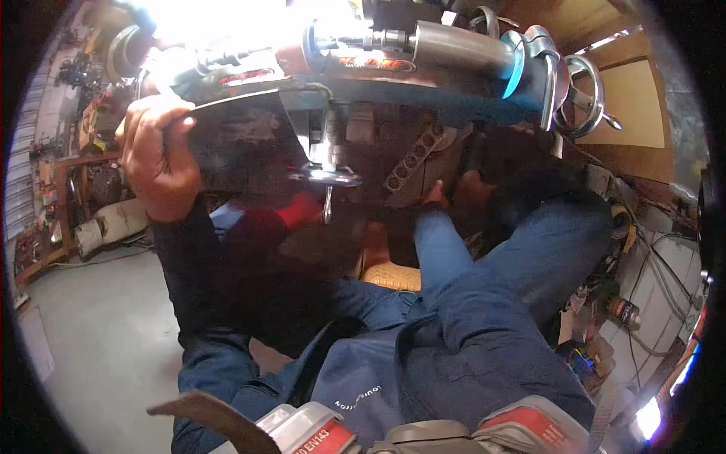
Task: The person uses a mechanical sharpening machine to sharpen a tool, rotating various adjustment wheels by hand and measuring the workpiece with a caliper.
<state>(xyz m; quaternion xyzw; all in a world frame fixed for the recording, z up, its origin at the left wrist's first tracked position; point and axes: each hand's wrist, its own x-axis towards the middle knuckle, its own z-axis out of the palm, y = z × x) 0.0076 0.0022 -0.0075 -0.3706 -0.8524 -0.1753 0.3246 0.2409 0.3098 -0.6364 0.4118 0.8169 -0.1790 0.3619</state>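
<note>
While your left hand [162,155] is closed around the left corner of the dark flat panel [246,129], which sits at the far left just on your side of the metal machine [249,68], a firm, even pinch would probably serve best, with the wrist set so the panel does not twist. Its right edge runs close to the upright shaft of the small handwheel [329,176], so mind that side; a knock there looks like the likeliest slip. If the panel proves heavy, the other hand could support its right end. Your right hand [473,188], as far as it can be made out, lies in shadow right of centre, well apart from the panel; whether its fingers are together or on anything, you cannot tell. Strong glare [219,26] washes out the machine's far left, the panel's lower edge melts into darkness, and whether it is fixed or loose does not show. The holed strip [414,161] beyond your knees is dim, and the respirator [423,435] is cut off at the near edge.
</note>
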